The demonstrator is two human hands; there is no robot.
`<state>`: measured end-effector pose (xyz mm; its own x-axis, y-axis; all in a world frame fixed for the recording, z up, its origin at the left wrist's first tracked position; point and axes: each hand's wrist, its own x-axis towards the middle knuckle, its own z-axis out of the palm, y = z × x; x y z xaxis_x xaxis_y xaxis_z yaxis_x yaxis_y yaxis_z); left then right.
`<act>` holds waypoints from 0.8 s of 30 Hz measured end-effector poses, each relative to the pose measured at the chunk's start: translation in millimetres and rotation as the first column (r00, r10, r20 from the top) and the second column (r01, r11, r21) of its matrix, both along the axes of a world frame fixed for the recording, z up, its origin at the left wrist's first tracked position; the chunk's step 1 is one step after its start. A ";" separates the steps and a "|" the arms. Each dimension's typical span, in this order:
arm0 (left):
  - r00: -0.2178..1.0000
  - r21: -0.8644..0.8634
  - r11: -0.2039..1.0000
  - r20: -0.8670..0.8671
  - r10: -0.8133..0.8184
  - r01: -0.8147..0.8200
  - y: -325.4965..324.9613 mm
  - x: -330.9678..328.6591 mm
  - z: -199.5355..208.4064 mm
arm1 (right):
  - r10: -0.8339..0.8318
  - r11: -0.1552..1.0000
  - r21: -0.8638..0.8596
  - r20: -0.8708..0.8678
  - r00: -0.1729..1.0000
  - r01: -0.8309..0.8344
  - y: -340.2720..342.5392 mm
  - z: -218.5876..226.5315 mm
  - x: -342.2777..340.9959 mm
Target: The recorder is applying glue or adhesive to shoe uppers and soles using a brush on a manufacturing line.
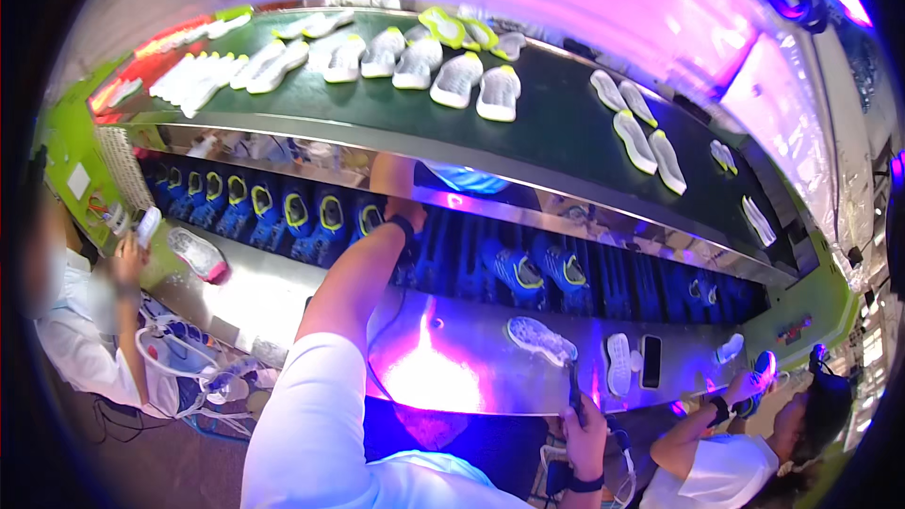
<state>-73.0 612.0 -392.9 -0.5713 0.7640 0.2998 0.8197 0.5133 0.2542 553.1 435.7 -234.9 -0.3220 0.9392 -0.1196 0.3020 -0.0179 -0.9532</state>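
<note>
My left hand (pixel 407 211) reaches forward into the long shelf under the conveyor, a dark band on its wrist. It is beside a blue shoe with a yellow-green collar (pixel 370 219); its fingers are too unclear to show a grip. Low on the right, my right hand (pixel 586 435) is closed around a slim dark-handled tool (pixel 574 388). The tool's upper end points at a pale shoe sole (pixel 541 339) lying on the metal bench (pixel 462 330). Another white sole (pixel 618 364) lies further right, beside a black phone (pixel 650 362).
Above the shelf runs a dark green conveyor belt (pixel 566 146) bearing several pale soles (pixel 499 94). More blue shoes (pixel 514 269) line the shelf. One co-worker (pixel 104 349) sits at the left with a sole; another (pixel 726 462) at the right holds a blue shoe (pixel 762 372).
</note>
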 end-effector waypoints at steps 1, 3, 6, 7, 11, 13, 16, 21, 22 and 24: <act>0.962 -0.189 0.953 -0.092 -0.258 0.238 -0.7 51.8 56.1 | -0.069 0.997 -0.016 0.031 0.997 0.069 -6.3 -11.1 12.8; 0.923 -0.165 0.915 0.185 -0.339 0.369 -47.0 86.9 105.1 | -0.083 0.996 -0.036 0.028 0.996 0.084 -6.1 -18.5 15.8; 0.829 -0.018 0.902 0.404 -0.388 0.431 -146.1 161.5 148.9 | -0.068 0.996 -0.058 -0.024 0.997 0.067 -5.5 -48.2 28.9; 0.782 -0.051 0.864 0.455 -0.426 0.501 -172.0 185.2 155.6 | -0.019 0.999 -0.034 -0.040 0.999 0.017 -4.4 -52.5 27.4; 0.620 -0.072 0.733 0.594 -0.513 0.676 -254.4 254.0 141.4 | 0.088 0.996 0.009 -0.035 0.996 -0.088 2.4 -36.0 -2.1; 0.720 -0.357 0.629 0.262 -0.642 0.691 -273.9 277.7 158.6 | 0.078 0.997 0.004 -0.054 0.996 -0.078 1.3 -31.3 -13.8; 0.756 -0.403 0.651 0.199 -0.624 0.643 -275.0 293.2 149.0 | 0.033 0.999 -0.025 -0.134 0.990 -0.037 2.4 -27.2 -29.8; 0.610 0.102 0.809 0.605 -0.512 0.579 -264.9 280.5 167.6 | 0.054 0.999 0.008 -0.153 0.987 -0.054 -4.0 5.1 -29.8; 0.584 0.182 0.844 0.649 -0.488 0.504 -264.9 282.7 169.0 | 0.041 0.995 0.092 -0.114 0.993 -0.030 -8.0 7.5 -22.8; 0.529 0.509 0.773 0.565 -0.633 0.379 -277.9 297.8 172.9 | -0.004 0.990 0.142 -0.051 0.999 0.011 -14.2 16.1 -15.2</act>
<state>224.8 334.1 -219.9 -0.2401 0.9351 0.2606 0.4357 -0.1361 0.8897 537.9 421.5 -218.8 -0.3171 0.9479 0.0317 0.2538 0.1170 -0.9602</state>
